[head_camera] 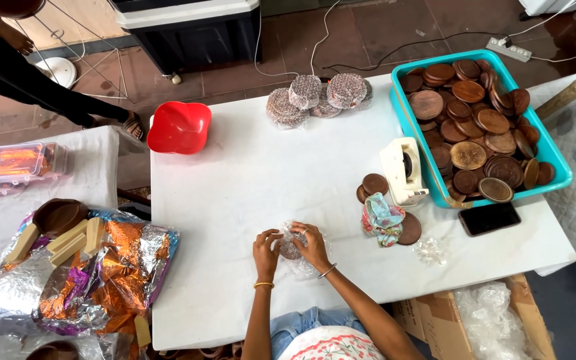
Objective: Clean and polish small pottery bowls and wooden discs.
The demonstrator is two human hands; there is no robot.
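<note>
Both my hands rest on the white table [235, 187] near its front edge, closed around one round brown wooden disc [291, 251] partly covered in clear plastic wrap [305, 265]. My left hand [266, 248] grips the disc's left side. My right hand [311, 243] presses on its right side and on the wrap. Each wrist wears a bangle.
A teal tray [557, 160] full of brown wooden discs stands at the right, with a white tape dispenser [403, 170], loose discs [373, 184], a patterned cloth [383, 218] and a black phone [489, 218] beside it. Wrapped disc stacks [318, 95] and a red bowl [179, 127] sit at the back. Foil wrappers [95, 273] lie left.
</note>
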